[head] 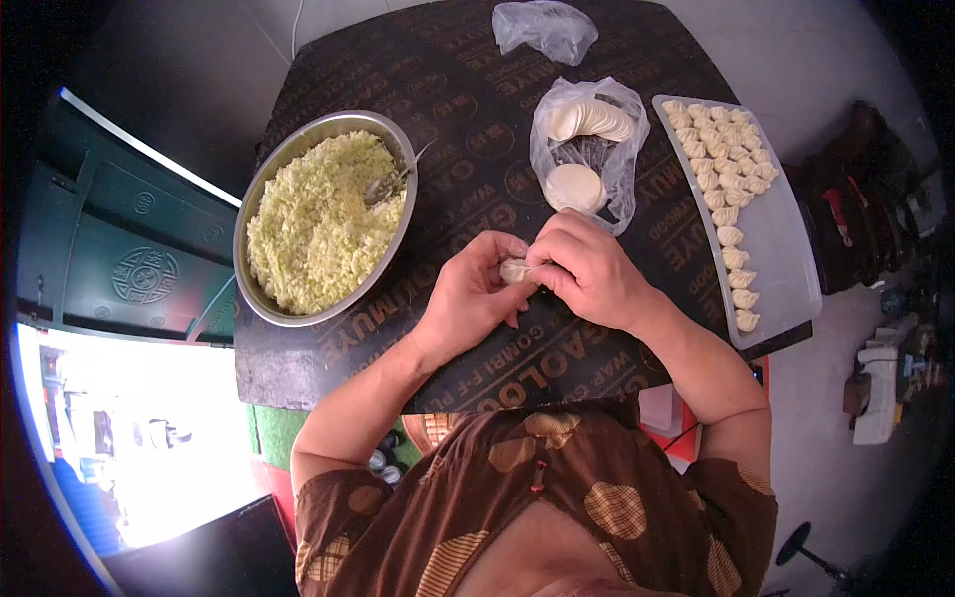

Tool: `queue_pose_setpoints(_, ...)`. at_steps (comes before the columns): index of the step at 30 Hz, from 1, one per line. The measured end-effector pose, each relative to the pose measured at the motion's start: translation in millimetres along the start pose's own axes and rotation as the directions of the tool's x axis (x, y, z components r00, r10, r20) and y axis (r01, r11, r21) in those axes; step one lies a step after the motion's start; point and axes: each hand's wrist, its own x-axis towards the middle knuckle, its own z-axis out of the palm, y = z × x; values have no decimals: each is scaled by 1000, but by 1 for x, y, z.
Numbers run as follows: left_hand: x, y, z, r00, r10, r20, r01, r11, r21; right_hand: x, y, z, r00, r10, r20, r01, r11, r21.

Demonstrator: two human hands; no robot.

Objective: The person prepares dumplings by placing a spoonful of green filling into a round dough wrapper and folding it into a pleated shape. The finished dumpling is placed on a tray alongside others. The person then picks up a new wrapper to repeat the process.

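Both hands meet over the middle of the dark printed table [477,377]. My left hand [474,287] cradles a small pleated dumpling [515,271], while the fingertips of my right hand [586,269] pinch the dough at its edge. To the left, a metal bowl [328,319] holds chopped pale green filling [321,216] with a metal spoon [384,188] in it. Just beyond my right hand, round dough wrappers [574,188] lie in an opened clear plastic bag [542,145], one stack fanned out. Pleated dumplings [727,181] stand in rows on a pale plastic tray [776,269] at the right.
A crumpled clear plastic bag [545,31] lies at the table's far edge. The tray reaches the table's right edge, with one corner of the table showing under it. Below the near edge, a red object [683,440] is partly visible beside my body.
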Motion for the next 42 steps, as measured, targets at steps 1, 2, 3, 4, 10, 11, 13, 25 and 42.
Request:
queue_pose_setpoints(1, -1, 0, 1, 1000, -5, -5, 5, 1000, 9, 0, -1, 0, 1000, 5, 3, -6, 1000, 4)
queue_pose_setpoints(2, -1, 0, 2, 1000, -10, -9, 10, 1000, 18, 0, -2, 1, 1000, -2, 9, 2, 1000, -14)
queue_pose_setpoints(3, -1, -2, 2, 1000, -7, -7, 8, 1000, 17, 0, -2, 1, 1000, -10, 14, 10, 999, -32)
queue_pose_setpoints(4, -1, -5, 2, 1000, -5, -5, 5, 1000, 17, 0, -3, 1, 1000, -18, 20, 19, 999, -49)
queue_pose_setpoints(10, -2, -6, 0, 1000, -21, 9, 20, 999, 51, -2, -2, 2, 997, -68, 48, 72, 993, -91)
queue_pose_setpoints(11, -2, -5, 1, 1000, -18, 10, 17, 999, 41, -2, -3, 1, 997, -61, 37, 64, 994, -86)
queue_pose_setpoints(13, -1, -4, 1, 1000, -18, 9, 18, 999, 31, -1, -6, 1, 999, -48, 14, 49, 996, -77)
queue_pose_setpoints(25, -6, -6, 5, 1000, -18, -16, 20, 993, 118, -5, -7, 10, 989, -142, -32, 138, 986, -91)
queue_pose_setpoints(42, -3, 6, 5, 996, 47, 81, -37, 992, -118, -2, -34, -47, 982, 142, 126, -124, 983, -139)
